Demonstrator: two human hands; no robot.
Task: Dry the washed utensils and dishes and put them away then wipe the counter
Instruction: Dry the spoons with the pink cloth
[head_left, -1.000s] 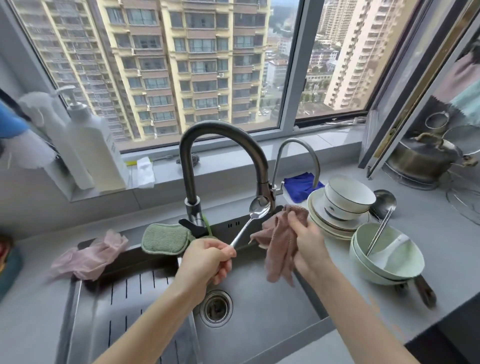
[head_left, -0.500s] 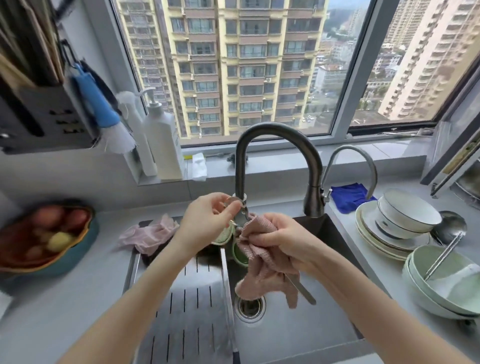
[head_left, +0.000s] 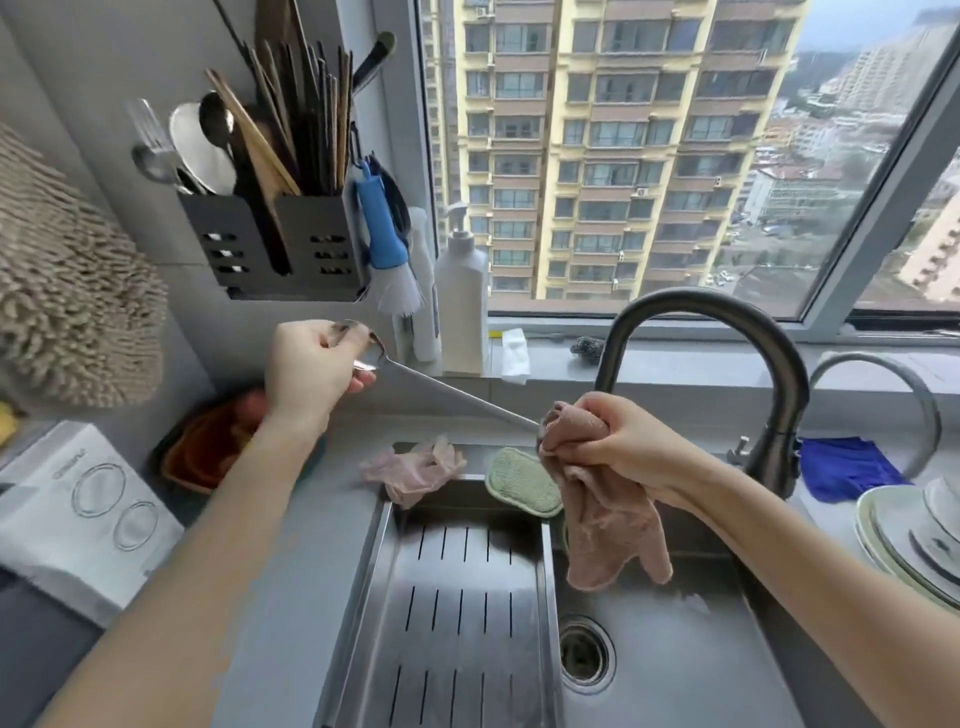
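My left hand grips the bowl end of a long steel spoon, lifted above the counter at the left of the sink. The spoon's handle slants down to the right into a pink cloth. My right hand is closed on that cloth, bunched around the handle's tip, with the rest hanging over the sink basin. A black wall-mounted utensil holder with chopsticks and spoons hangs above my left hand. Stacked plates and bowls sit at the right edge.
A dark faucet arches behind my right hand. A green sponge and pink gloves lie at the sink's back rim. A soap bottle, blue brush, blue cloth, fruit bowl and shaggy towel surround it.
The view has swung left and up. My left hand moved up and left with the spoon's bowl, and the cloth in my right hand slid along the handle to its tip.
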